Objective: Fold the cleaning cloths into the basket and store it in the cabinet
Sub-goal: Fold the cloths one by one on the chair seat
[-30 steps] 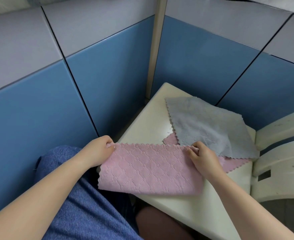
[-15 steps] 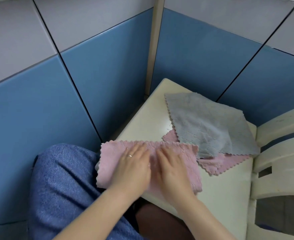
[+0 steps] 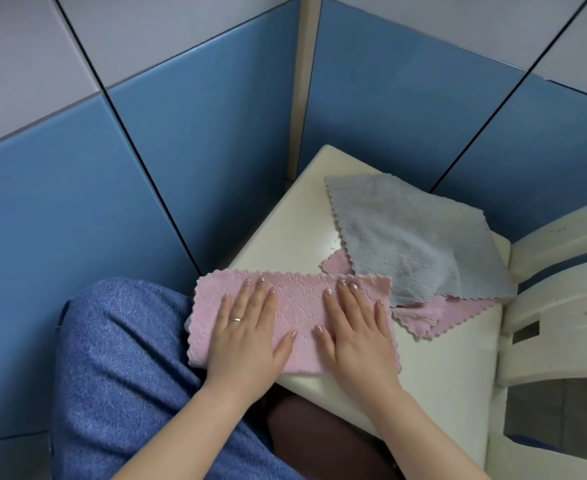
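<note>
A pink cloth, folded in half into a long strip, lies across the near left corner of a cream table and hangs a little over its edge. My left hand presses flat on the strip's left half, fingers straight. My right hand presses flat on its right half. Behind the strip a grey cloth lies spread open on the table, partly covering a second pink cloth. No basket or cabinet is in view.
Blue and grey wall tiles close in the corner behind and to the left of the table. A cream plastic chair stands against the table's right side. My knee in blue fabric is at the lower left.
One second ago both hands pinched the folded strip's top corners. They let go and laid flat at its middle, and now they have slid apart towards its ends.
</note>
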Demonstrator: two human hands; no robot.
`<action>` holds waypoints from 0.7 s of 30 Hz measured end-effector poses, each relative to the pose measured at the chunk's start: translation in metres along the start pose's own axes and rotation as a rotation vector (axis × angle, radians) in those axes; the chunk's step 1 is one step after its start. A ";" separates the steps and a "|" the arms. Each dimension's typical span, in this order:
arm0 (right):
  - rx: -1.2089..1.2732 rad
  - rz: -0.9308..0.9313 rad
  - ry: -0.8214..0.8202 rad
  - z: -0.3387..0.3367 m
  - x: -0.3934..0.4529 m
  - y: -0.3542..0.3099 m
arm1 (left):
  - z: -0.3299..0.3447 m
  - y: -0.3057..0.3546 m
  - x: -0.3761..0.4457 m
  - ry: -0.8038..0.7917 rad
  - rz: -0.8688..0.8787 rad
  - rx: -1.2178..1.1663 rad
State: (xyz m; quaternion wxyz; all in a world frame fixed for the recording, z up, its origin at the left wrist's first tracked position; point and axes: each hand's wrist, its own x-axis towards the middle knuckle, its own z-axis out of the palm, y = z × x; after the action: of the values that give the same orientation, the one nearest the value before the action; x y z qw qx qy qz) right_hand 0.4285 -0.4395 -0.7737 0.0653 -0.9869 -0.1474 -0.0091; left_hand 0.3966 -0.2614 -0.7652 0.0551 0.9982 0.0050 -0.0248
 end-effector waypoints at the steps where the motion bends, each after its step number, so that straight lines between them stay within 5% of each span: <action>1: -0.013 0.014 -0.004 0.000 -0.002 0.004 | 0.001 -0.004 -0.001 0.004 -0.011 0.003; 8: -0.023 0.075 0.052 0.001 -0.008 0.017 | 0.000 -0.015 0.000 0.034 -0.055 0.007; 12: 0.079 -0.246 0.221 -0.013 0.008 0.009 | -0.011 -0.003 -0.014 0.132 0.191 -0.074; 15: 0.054 -0.489 0.150 -0.021 0.032 0.001 | -0.013 0.011 -0.036 0.160 0.500 -0.081; 21: -0.109 -0.594 0.057 -0.023 0.057 0.007 | -0.010 -0.002 -0.042 0.072 0.481 -0.008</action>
State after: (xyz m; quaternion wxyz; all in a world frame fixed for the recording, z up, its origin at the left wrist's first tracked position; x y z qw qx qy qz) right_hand 0.4850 -0.4322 -0.7492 0.0108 -0.9020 -0.4270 -0.0635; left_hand 0.3550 -0.2582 -0.7529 0.0630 0.9707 -0.2305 0.0246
